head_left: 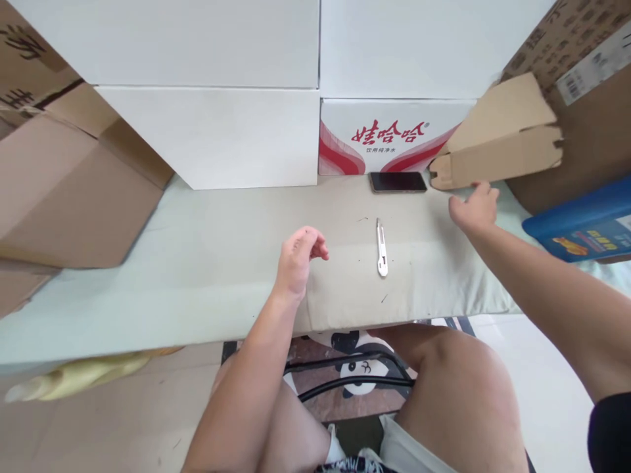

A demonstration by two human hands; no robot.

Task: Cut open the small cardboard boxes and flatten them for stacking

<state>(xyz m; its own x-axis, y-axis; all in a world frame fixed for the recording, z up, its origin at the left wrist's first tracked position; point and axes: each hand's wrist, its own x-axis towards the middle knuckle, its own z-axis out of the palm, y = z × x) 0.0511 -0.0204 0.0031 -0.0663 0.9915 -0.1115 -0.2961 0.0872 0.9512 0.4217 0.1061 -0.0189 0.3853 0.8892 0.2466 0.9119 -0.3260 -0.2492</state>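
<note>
Right hand at the cardboard edge, left hand unladen as far as visible; phone and cutter are the exposed items.
Right hand (476, 209): thumb spread from fingers, fingertips at the lower edge of the folded brown cardboard piece (510, 156), which leans at the right end of the pale green cloth-covered table (221, 276); contact can't be confirmed. Left hand (298, 259): loosely curled, gap unclear. Risks: dragging cardboard left could shove the flat black phone (398, 182) just beside its tab; a careless sweep could catch the slim white box cutter (381, 249), blade state unclear.
</note>
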